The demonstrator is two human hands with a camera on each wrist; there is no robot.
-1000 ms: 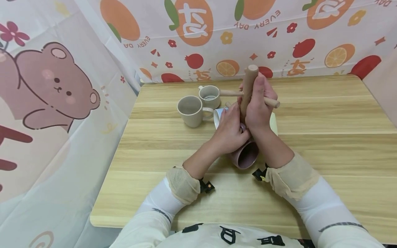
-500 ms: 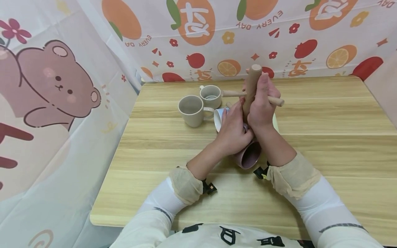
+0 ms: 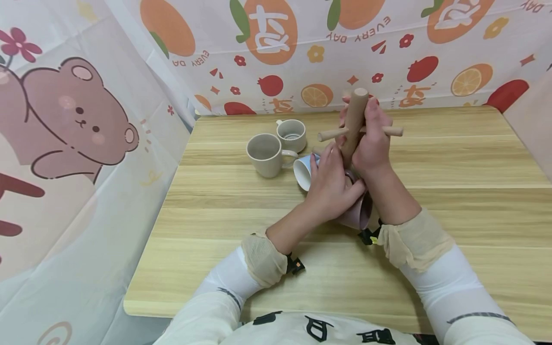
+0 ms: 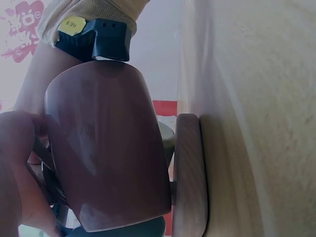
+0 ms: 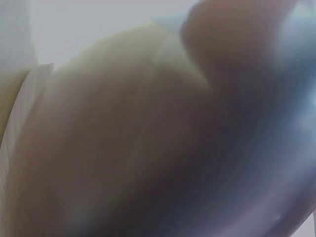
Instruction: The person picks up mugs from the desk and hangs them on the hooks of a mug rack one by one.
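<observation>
A wooden mug tree [image 3: 358,110] stands on the table with pegs sticking out to both sides. My right hand [image 3: 373,146] grips its post from the right. My left hand [image 3: 329,184] holds the lower post, the thumb lying over the handle of a purple mug [image 3: 357,213]. That mug hangs on the near side, mouth toward me; its wall [image 4: 108,148] fills the middle of the left wrist view, beside the tree's wooden base [image 4: 190,173]. Behind my left hand hangs a blue mug [image 3: 303,172] with a white inside. Blur covers most of the right wrist view.
To the left of the mug tree, a grey-beige mug [image 3: 266,158] stands upright, its handle toward the tree. Just behind it is a smaller pale cup [image 3: 292,136]. A printed cloth [image 3: 316,52] hangs along the back edge of the wooden table [image 3: 194,230].
The mug tree has turned counterclockwise as seen from above. The purple mug has swung right, the left peg has come toward me, and the blue mug has shifted slightly left. Both hands still hold on.
</observation>
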